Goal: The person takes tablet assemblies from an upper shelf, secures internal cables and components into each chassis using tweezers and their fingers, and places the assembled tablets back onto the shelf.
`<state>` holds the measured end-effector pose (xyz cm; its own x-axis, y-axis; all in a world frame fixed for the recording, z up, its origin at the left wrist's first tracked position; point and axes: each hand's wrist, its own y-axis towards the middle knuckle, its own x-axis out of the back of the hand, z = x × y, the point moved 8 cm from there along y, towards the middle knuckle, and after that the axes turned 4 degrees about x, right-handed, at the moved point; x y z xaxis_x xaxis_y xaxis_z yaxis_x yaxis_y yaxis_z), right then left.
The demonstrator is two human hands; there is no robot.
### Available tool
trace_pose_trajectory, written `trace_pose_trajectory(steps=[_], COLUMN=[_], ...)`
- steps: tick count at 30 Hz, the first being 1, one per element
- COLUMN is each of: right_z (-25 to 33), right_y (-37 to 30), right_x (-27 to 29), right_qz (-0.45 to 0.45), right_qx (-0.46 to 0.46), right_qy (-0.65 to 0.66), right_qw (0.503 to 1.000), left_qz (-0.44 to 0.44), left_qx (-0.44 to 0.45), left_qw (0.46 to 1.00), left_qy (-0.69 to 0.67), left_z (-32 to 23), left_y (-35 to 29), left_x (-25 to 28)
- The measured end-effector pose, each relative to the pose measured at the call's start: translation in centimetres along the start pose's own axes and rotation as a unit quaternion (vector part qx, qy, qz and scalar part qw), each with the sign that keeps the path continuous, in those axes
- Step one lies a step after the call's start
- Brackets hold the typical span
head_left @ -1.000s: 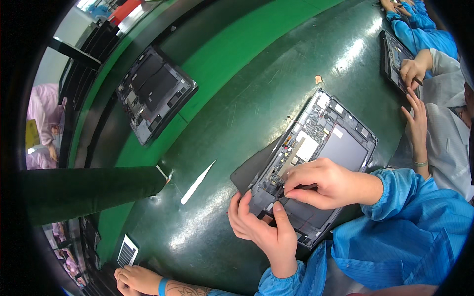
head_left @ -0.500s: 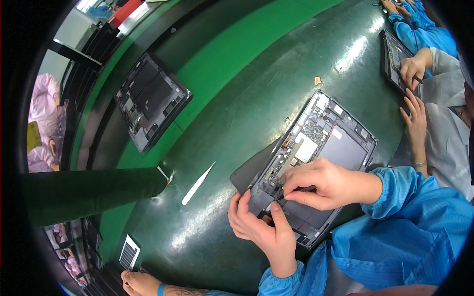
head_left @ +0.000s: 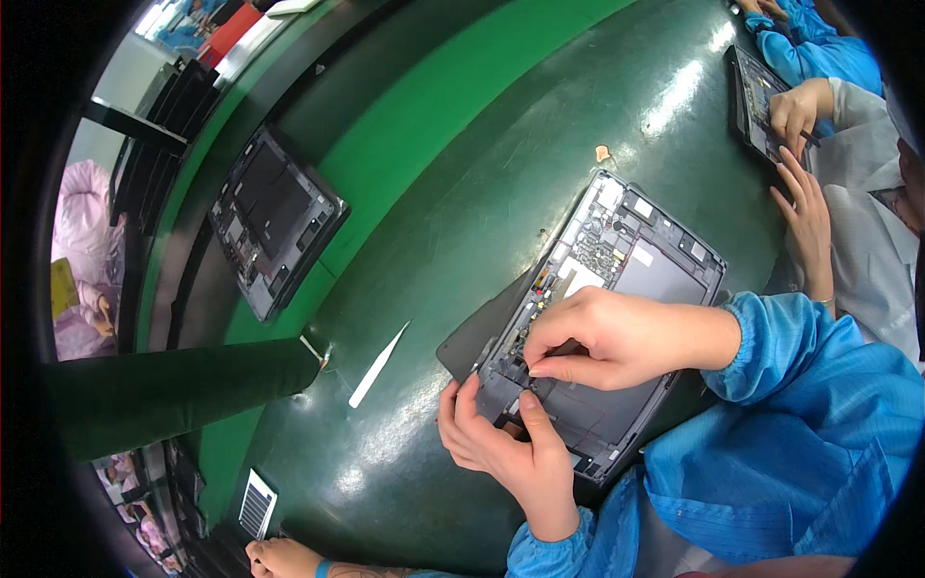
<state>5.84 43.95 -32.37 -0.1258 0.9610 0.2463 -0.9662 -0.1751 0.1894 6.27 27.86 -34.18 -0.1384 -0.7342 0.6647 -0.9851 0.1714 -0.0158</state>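
An opened tablet [head_left: 665,275] with bare circuit boards and a grey inner frame lies slanted on the dark green table before me. My left hand [head_left: 511,448] grips its near left corner, thumb on the inside and fingers along the outer edge. Over the lower part of the board, my right hand [head_left: 612,339] is closed in a pinch, thumb and forefinger together. Something dark shows faintly inside that hand, but its kind is hidden. Under the tablet's left side a flat dark panel [head_left: 472,332] sticks out.
A slim white pointed tool [head_left: 379,366] lies left of the tablet. Another opened tablet [head_left: 275,207] rests on the green-edged conveyor. A dark green post [head_left: 183,390] juts in from the left. At right, a co-worker's hands [head_left: 807,212] work on a tablet [head_left: 756,101]; another person's hand [head_left: 284,557] shows below.
My right hand has shifted slightly left and away along the board, still pinched. The tablet on the conveyor has slid toward the lower left. The whole view has shifted a little.
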Motion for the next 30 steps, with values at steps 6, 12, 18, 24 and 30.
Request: trace_pose_trajectory(steps=[6, 12, 18, 24, 30], right_z=[1.2, 3.4, 3.5, 2.2, 3.5], right_y=[-1.4, -1.4, 0.9, -0.5, -3.1], right_x=[0.3, -1.4, -1.3, -1.8, -2.6], right_qz=[-0.019, -0.020, 0.079, -0.032, -0.127], right_qx=[0.046, 0.115, 0.052, 0.055, 0.131], right_qy=[-0.064, -0.206, -0.209, -0.133, -0.267], right_qw=[0.997, 0.972, 0.973, 0.989, 0.946], left_qz=[-0.005, -0.003, -0.003, -0.004, -0.005], left_qx=[-0.016, -0.004, -0.003, -0.015, -0.014], left_qw=[1.000, 1.000, 1.000, 0.999, 1.000], left_qy=[0.014, -0.002, 0.010, 0.033, 0.026], left_z=[-1.1, 0.0, 0.2, 0.6, 0.1], left_y=[-0.3, -0.2, 0.2, 0.9, 0.7], left_x=[0.0, 0.3, 0.8, 1.1, 0.0])
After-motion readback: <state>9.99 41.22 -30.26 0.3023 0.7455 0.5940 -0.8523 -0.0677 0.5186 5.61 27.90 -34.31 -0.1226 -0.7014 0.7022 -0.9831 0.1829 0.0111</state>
